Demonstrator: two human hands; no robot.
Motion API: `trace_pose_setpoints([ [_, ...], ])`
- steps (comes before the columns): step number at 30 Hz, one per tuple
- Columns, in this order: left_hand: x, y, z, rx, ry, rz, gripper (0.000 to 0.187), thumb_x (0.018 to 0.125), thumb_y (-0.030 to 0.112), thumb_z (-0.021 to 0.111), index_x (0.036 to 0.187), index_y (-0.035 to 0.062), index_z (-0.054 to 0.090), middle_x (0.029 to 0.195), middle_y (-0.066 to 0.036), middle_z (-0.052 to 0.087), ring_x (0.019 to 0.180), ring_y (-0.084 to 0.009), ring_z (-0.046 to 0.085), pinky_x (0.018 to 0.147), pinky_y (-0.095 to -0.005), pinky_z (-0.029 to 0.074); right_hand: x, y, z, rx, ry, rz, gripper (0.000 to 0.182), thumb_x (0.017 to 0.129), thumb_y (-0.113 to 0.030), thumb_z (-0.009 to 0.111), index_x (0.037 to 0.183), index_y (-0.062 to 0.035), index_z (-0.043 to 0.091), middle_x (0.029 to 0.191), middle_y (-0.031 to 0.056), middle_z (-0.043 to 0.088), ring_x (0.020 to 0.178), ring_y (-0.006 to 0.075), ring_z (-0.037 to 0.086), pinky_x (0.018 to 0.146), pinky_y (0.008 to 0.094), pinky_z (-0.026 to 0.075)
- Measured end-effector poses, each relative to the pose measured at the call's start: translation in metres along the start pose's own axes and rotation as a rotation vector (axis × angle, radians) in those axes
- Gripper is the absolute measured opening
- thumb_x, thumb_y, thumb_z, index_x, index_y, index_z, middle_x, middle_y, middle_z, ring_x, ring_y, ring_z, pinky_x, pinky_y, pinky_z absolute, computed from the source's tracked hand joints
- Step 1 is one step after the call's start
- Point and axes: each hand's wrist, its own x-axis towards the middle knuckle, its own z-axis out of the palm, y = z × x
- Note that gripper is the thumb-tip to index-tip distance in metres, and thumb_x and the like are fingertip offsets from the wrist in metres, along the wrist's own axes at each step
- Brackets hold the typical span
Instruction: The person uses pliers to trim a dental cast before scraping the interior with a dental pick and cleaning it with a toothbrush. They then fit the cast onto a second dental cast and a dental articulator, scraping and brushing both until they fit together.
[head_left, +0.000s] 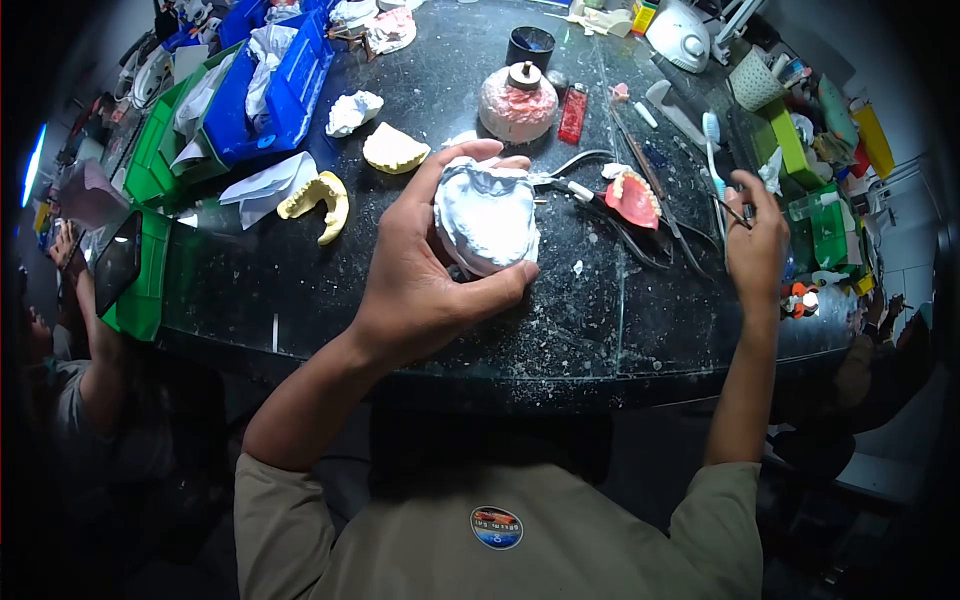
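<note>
**White cast (487,228) held over a dark surface (590,335), slim tool (738,212) well apart**

At the left, a yellow, horseshoe-shaped model (334,200) lay near a cream plaster piece (395,148) with a rough, chalky edge. Centrally, the left hand (405,255) grasped the cast, thumb along its lower edge, fingers wrapped behind; its rounded, ridged face glared under the light. Beyond it stood a squat vessel (517,108), crusted with lumpy pink material and metal-capped. Farther right lay a glossy pink plate with teeth (633,198). At the far right, the right hand (757,238) pinched the slim, dark tool. The step seemed to be holding the cast up for viewing or handwork; bringing the tool to it would have called for a steady left grasp and a light, controlled approach.
</note>
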Motion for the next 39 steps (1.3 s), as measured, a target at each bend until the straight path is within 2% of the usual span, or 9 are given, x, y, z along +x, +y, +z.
trace_pose_setpoints([
  [2,0.001,0.001,-0.001,-0.053,-0.020,-0.045,0.080,0.070,0.005,0.078,0.136,-0.0036,0.035,0.130,-0.020,0.054,0.115,-0.0197,0.057,0.100,-0.0331,0.045,0.007,-0.009,-0.002,0.124,0.136,0.051,0.023,0.097,-0.017,0.055,0.110,-0.0004,0.065,0.092,0.0107,0.066,0.068,0.0131,0.060,0.062,0.0300,0.047],
  [3,0.001,0.000,-0.001,-0.080,-0.033,-0.074,0.080,0.070,0.005,0.078,0.137,-0.0033,0.034,0.130,-0.020,0.054,0.114,-0.0196,0.057,0.100,-0.0330,0.045,0.013,-0.019,-0.011,0.216,0.127,0.074,0.040,0.103,-0.032,0.042,0.116,-0.0015,0.064,0.105,0.0119,0.066,0.069,0.0166,0.062,0.069,0.0310,0.049],
  [5,0.000,-0.002,0.000,-0.113,-0.079,-0.088,0.085,0.071,0.005,0.077,0.141,-0.0029,0.029,0.130,-0.019,0.054,0.114,-0.0194,0.056,0.098,-0.0327,0.046,0.024,-0.043,-0.019,0.585,0.123,-0.051,0.064,0.104,-0.047,0.022,0.119,0.0012,0.060,0.103,0.0149,0.064,0.076,0.0144,0.060,0.070,0.0257,0.048],
  [8,-0.002,-0.004,0.002,-0.241,-0.148,-0.089,0.089,0.074,0.004,0.073,0.146,-0.0020,0.022,0.129,-0.018,0.051,0.117,-0.0198,0.054,0.098,-0.0336,0.046,0.034,-0.077,-0.030,0.971,-0.173,-0.122,0.079,0.101,-0.053,0.009,0.114,0.0058,0.060,0.106,0.0182,0.063,0.074,0.0175,0.062,0.069,0.0280,0.051],
  [11,-0.003,0.001,0.006,-0.368,-0.158,-0.194,0.088,0.077,0.004,0.071,0.148,-0.0010,0.020,0.128,-0.015,0.050,0.119,-0.0200,0.051,0.100,-0.0347,0.043,0.034,-0.086,-0.010,1.243,-0.420,-0.348,0.071,0.103,-0.048,0.016,0.107,0.0069,0.060,0.109,0.0224,0.061,0.080,0.0218,0.066,0.075,0.0307,0.054],
  [16,-0.004,-0.001,0.007,-0.321,-0.210,-0.170,0.087,0.078,-0.003,0.071,0.148,-0.0004,0.020,0.132,-0.013,0.048,0.121,-0.0177,0.049,0.099,-0.0329,0.044,-0.007,-0.127,0.009,1.329,-0.369,-0.228,0.014,0.088,0.005,0.056,0.101,0.0079,0.059,0.110,0.0256,0.060,0.089,0.0287,0.069,0.081,0.0366,0.058],
  [19,-0.004,0.001,0.008,-0.323,-0.228,-0.190,0.087,0.078,-0.003,0.072,0.148,-0.0012,0.021,0.133,-0.015,0.048,0.122,-0.0190,0.049,0.101,-0.0343,0.042,-0.020,-0.133,0.007,1.352,-0.388,-0.131,0.017,0.085,0.009,0.056,0.102,0.0075,0.059,0.107,0.0240,0.061,0.090,0.0266,0.069,0.083,0.0361,0.058],
  [34,-0.007,0.010,0.013,-0.435,-0.272,-0.288,0.091,0.073,0.009,0.073,0.147,-0.0056,0.022,0.136,-0.019,0.045,0.129,-0.0235,0.044,0.108,-0.0354,0.032,-0.016,-0.118,0.005,1.146,-0.329,-0.291,0.021,0.084,0.013,0.055,0.103,0.0068,0.059,0.109,0.0254,0.061,0.090,0.0279,0.069,0.082,0.0353,0.058],
  [39,-0.012,0.002,0.012,-0.317,-0.600,-0.318,0.092,0.075,0.009,0.076,0.148,-0.0042,0.022,0.140,-0.017,0.042,0.127,-0.0198,0.044,0.107,-0.0331,0.032,-0.010,-0.113,0.008,1.088,-0.210,-0.348,0.018,0.091,-0.002,0.059,0.106,0.0071,0.059,0.108,0.0260,0.062,0.088,0.0290,0.069,0.079,0.0369,0.059],
])
